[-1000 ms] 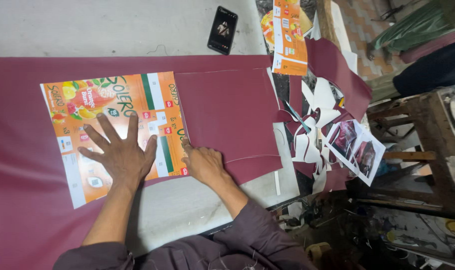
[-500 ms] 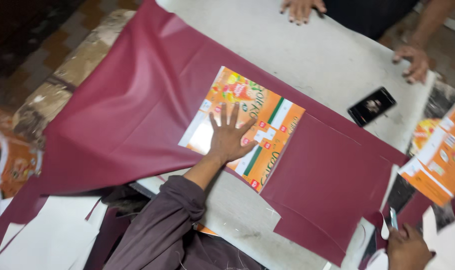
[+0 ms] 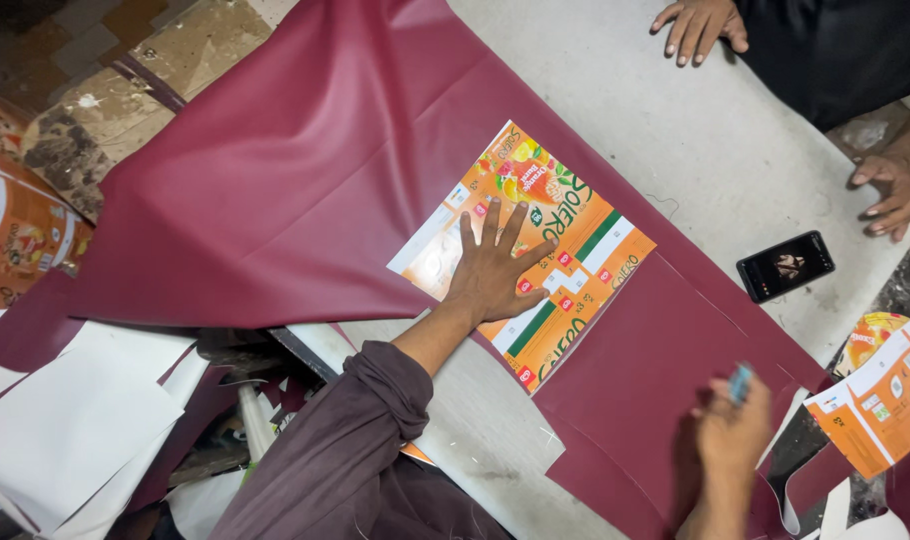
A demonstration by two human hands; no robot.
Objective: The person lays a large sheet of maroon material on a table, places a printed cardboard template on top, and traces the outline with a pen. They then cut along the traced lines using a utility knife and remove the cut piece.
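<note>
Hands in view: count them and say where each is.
4: left hand flat on the orange printed carton sheet; right hand lower right; another person's two hands at the table's far edge.

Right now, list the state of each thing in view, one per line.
Left hand: flat, fingers spread, pressing the printed card.
Printed card: lying flat on the maroon sheet.
Maroon sheet: spread over the table, creased.
Right hand: blurred, grip around a small blue object.
Phone: screen lit.

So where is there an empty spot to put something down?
Bare grey table lies between the maroon sheet, the phone and another person's hands. The maroon sheet left of the left hand is free too. The paper scraps are crowded.
</note>
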